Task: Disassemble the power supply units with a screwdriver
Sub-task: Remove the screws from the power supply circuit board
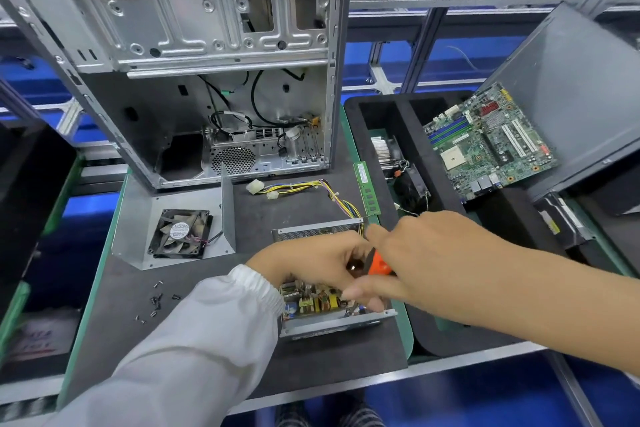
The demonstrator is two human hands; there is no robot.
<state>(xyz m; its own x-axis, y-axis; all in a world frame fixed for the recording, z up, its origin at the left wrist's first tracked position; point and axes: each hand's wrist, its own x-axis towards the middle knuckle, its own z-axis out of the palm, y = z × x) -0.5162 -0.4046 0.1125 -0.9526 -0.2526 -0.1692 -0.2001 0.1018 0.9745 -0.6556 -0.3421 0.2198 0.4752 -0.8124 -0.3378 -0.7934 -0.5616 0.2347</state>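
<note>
Cover off and circuit board bared, the power supply unit (332, 305) sits mid-frame, left hand (311, 258) gripping the orange-handled screwdriver (377, 265), right hand (429, 253) loosely spread above — board removal seemingly remains.

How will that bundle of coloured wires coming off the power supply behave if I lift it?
The wire bundle likely flops and sags, since it lies in loose curves. Its white connectors would probably dangle. It looks tethered to the power supply unit.
</note>
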